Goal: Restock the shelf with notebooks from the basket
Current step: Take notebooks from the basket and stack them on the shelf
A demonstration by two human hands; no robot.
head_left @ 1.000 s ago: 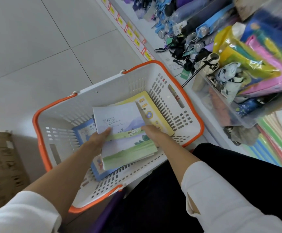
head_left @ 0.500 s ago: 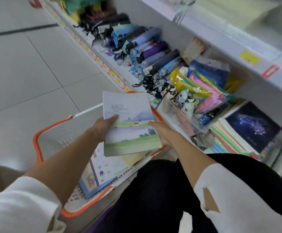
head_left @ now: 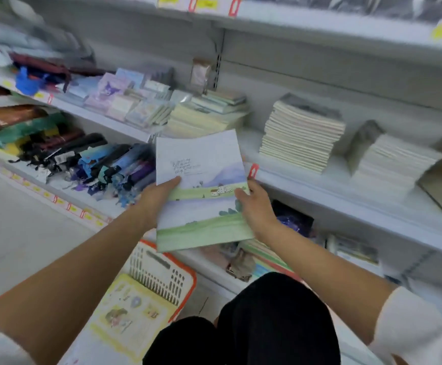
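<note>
One white lattice basket [head_left: 159,276] with an orange rim is seen low in the head view, its near part cut off behind the left forearm. A yellow-bordered notebook [head_left: 129,312] with cartoon pictures is lying inside it.

Above and beyond the basket, a thin stack of notebooks [head_left: 201,164] with a painted landscape cover is held in the air, just in front of the edge of the middle shelf [head_left: 328,192] and not set down on it. The stack is gripped at its left edge by the left hand [head_left: 154,204] and at its right edge by the right hand [head_left: 255,209]. Each thumb is laid on the cover, and the fingers are hidden underneath.

Pale stacks [head_left: 299,138] of notebooks are piled on the shelf behind. Folded umbrellas [head_left: 109,164] are heaped on the lower shelf to the left.

A few handwritten lines are printed on the top cover, but they are too small to be read. Yellow price tags [head_left: 206,3] along the shelf edges are blurred beyond reading. A red tag [head_left: 253,170] is fixed to the shelf edge just beside the right hand.

How many notebooks are held cannot be told. A dark cover [head_left: 296,219] with a starry pattern is partly hidden behind the right wrist. Much of the shelving is smeared by motion.
</note>
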